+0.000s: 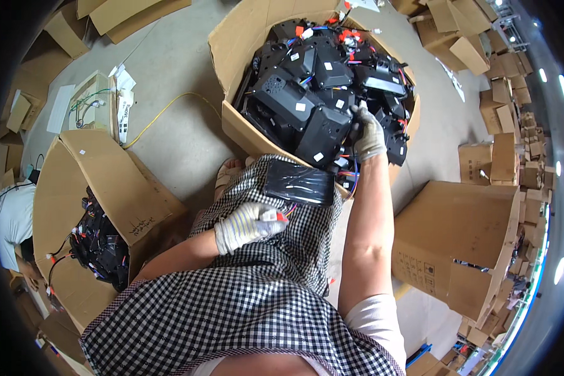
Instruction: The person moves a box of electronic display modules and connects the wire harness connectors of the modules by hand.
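Observation:
A black, shiny, rectangular unit (299,183) lies across my lap on the checked apron, with coloured wires at its lower edge. Beside those wires my left hand (249,227), in a striped work glove, is closed around a white and red wire connector (273,216). My right hand (368,133), gloved too, reaches to the right side of a large open carton (232,128). Its fingers curl against the heaped black plastic housings (329,128); what they grip is too small to name. Blue and red wires (356,178) hang below that hand.
On the left stands another carton (141,200) holding black wired parts (103,244); a person in a white shirt (15,219) is beyond it. An open carton (457,232) stands at right. A yellow cable (169,103) crosses the floor. Stacked boxes line the right side.

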{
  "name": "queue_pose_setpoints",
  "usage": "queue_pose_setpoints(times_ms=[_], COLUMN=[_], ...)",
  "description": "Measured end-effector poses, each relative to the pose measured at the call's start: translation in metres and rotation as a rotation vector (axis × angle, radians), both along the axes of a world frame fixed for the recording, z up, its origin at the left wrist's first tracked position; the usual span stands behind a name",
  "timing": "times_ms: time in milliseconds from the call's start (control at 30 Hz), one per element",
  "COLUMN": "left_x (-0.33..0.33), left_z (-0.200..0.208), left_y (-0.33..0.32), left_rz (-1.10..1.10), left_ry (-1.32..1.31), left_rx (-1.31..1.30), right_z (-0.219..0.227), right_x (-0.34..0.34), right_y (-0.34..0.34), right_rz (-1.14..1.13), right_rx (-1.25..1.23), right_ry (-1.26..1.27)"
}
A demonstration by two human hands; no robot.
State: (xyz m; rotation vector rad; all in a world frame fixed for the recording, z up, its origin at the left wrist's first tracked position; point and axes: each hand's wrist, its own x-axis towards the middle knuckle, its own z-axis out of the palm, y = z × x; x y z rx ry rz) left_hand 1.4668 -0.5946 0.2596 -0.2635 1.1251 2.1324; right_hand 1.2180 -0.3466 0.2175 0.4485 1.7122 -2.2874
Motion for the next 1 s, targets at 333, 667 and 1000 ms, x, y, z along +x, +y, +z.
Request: queue_pose_setpoints(times_ms=[333, 667, 1000], left_x=[-0.02, -0.029, -0.003], left_z=[0.002, 0.029, 0.024], left_y=[0.007, 0.01, 0.004], left_rz=[0.374, 0.645, 0.352], left_ry=[0.309, 0.163, 0.267], left_rx=[0.076, 0.395, -0.16], right_z=[0.055, 0.053, 0.106], right_x=[0.153, 0.255, 0.236], right_y=[-0.038, -0.051, -0.035], right_rz=[0.516, 0.709, 0.402], right_rx=[0.873, 1.098, 0.681], right_ry=[0.895, 0.739, 0.344])
